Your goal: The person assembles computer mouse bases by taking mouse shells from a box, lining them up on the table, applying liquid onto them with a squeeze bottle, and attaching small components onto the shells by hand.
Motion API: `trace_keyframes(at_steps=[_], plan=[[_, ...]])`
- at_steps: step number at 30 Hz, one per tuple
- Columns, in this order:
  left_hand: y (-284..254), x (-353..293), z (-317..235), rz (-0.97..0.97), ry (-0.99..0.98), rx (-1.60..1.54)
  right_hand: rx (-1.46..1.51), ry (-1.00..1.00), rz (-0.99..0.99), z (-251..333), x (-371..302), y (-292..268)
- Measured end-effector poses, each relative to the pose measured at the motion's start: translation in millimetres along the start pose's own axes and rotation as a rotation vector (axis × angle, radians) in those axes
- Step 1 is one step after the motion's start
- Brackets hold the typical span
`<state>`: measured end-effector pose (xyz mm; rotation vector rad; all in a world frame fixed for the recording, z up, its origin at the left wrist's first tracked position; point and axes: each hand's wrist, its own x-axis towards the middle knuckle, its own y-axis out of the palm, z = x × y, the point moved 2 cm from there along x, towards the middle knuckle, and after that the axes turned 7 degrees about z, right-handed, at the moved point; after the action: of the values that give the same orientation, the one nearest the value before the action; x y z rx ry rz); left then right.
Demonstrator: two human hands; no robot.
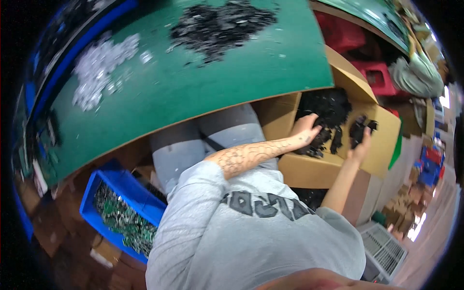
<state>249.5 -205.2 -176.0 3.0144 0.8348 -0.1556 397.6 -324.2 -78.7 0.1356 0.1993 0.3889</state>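
Observation:
Both arms reach to the right, into an open cardboard box (302, 171) beside my thighs. A heap of small black plastic pieces (328, 107) lies in the box. My left hand (305, 128) is at the near left side of the heap, its visible fingers apart, with black pieces just under and beside it. Farther right, my right hand (360, 146) is curled round a clump of black pieces (357, 129), close to the box's right flap. Their exact kind is too small to make out.
On the green table (251, 72) lie a black heap of parts (220, 26) and a pile of clear pieces (104, 63). A blue bin (121, 186) of green and black parts stands lower left. Red stools (374, 77) and another person (418, 72) are at the upper right.

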Motion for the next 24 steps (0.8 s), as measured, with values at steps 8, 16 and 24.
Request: trace_keyframes(at_steps=[8,16,24], plan=[[-21,-24,-9,-0.241,0.065,-0.668,-0.265,-0.362,0.866,71,-59,195],[-119,-128,-23,-0.076,-0.503,-1.254,-0.573,-0.543,1.473,35,-156,392],[-233,-292,-9,-0.59,-0.352,-1.232,-0.513,-0.58,1.568,-59,-227,470]])
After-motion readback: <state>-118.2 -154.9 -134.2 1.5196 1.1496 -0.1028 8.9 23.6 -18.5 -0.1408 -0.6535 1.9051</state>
